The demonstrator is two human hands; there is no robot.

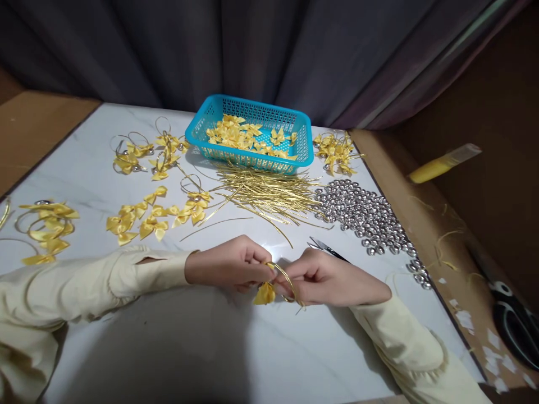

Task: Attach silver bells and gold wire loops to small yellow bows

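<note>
your left hand [229,264] and right hand [326,278] meet at the near middle of the counter [236,348], fingers [256,268] pinched tight on a small gold loop [283,276] with a yellow bow [264,293] hanging beneath it. both hands are closed on the piece, thumbs and forefingers pressed together from either side, which looks like the grip for cinching or twisting fine cord; the exact contact points are hidden by your knuckles. the work is held just above the counter, close in to your body, probably for steadiness and a clear view.

just beyond your right hand a pair of snips [326,247] lies within easy reach, points toward the middle. further out, a heap of gold cords [265,193] is spread in front of a blue basket [248,132] filled with loose bows, the supply apparently kept central so either hand can draw from it. to the right of the cords, silver beads [362,216] trail in a band toward the counter's edge.

loose bows [138,219] sit left of centre, and pieces already looped lie in clusters at the far left [46,227], the upper left [145,151] and beside the basket's right end [334,150], seemingly set outward as they are made. off the counter to the right, black scissors [516,322] and a yellow tube [442,164] lie well apart on a brown surface with paper scraps.
</note>
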